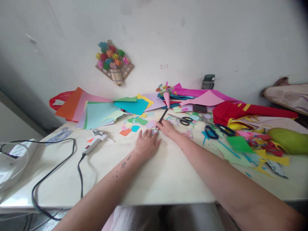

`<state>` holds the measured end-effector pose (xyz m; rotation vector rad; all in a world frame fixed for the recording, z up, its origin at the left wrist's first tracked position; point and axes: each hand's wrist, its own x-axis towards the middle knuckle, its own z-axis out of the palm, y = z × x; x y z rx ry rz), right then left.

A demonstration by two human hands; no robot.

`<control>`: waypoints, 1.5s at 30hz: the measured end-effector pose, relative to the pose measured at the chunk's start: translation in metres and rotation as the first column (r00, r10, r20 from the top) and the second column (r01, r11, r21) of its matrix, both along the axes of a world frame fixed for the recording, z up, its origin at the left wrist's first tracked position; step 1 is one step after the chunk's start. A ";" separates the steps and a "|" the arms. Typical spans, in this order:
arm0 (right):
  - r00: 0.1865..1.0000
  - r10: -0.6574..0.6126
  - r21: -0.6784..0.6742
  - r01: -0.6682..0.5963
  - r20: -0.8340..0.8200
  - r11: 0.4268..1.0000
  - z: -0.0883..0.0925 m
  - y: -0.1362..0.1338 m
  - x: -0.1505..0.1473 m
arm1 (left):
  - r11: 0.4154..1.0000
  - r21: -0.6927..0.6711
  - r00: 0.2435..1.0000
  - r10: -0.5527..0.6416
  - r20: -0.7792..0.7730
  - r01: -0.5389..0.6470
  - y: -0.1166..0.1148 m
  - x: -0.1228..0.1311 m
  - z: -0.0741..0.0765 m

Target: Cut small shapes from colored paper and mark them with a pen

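My left hand (146, 143) lies flat on the pale table (154, 179), fingers stretched out, pressing on a small piece of paper near its fingertips. Just to its right, my right hand (166, 127) is closed round a black pencil (163, 115) whose tip points down at the spot by the left fingertips. Small coloured paper squares (134, 125) lie scattered just beyond both hands. A pink paper cone with paper flowers (166, 96) stands behind the pencil.
A white glue gun (95, 142) with a black cable (57, 166) lies to the left. Large coloured paper sheets (101, 110) line the back. Two pairs of scissors (186, 120) (218, 131), paper scraps (252, 147), a green fruit (288, 140) and red fabric (240, 112) crowd the right.
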<state>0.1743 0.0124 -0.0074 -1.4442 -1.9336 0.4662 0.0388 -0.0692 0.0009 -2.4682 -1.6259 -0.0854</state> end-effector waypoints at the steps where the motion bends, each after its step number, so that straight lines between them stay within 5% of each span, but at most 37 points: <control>1: 1.000 0.000 -0.001 0.000 0.001 1.000 0.000 0.000 0.000 | 1.000 -0.003 1.000 0.001 -0.002 -0.001 0.000 0.000 0.000; 45: 1.000 0.007 -0.003 -0.007 0.026 1.000 0.000 0.001 0.000 | 1.000 0.001 1.000 0.001 -0.002 -0.001 -0.001 0.001 0.002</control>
